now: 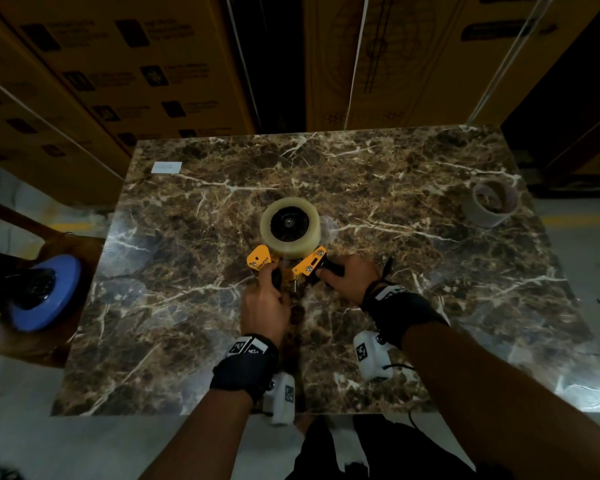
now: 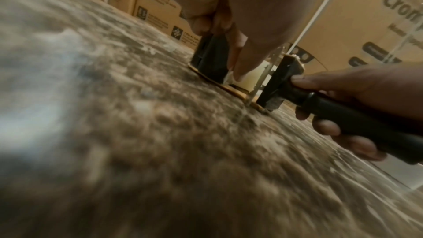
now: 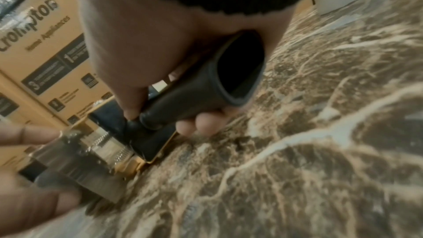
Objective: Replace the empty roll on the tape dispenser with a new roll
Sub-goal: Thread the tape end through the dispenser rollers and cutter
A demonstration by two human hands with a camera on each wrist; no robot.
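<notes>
A yellow tape dispenser (image 1: pixel 286 266) lies on the marble table (image 1: pixel 447 271) with a full clear tape roll (image 1: pixel 290 227) on its hub. My right hand (image 1: pixel 345 276) grips the black handle (image 3: pixel 194 97). At the dispenser's front, my left hand (image 1: pixel 268 284) pinches the free end of the clear tape strip (image 3: pixel 75 160), which runs out past the toothed blade (image 3: pixel 107 142). In the left wrist view my left fingertips (image 2: pixel 239 71) sit by the black roller (image 2: pixel 210 57). The empty grey core (image 1: pixel 494 202) stands at the table's far right.
Stacked cardboard boxes (image 1: pixel 146 71) rise right behind the table's far edge. A blue disc with a black centre (image 1: pixel 44 292) rests on a wooden stool to the left. A small white label (image 1: pixel 166 167) is stuck near the far left corner.
</notes>
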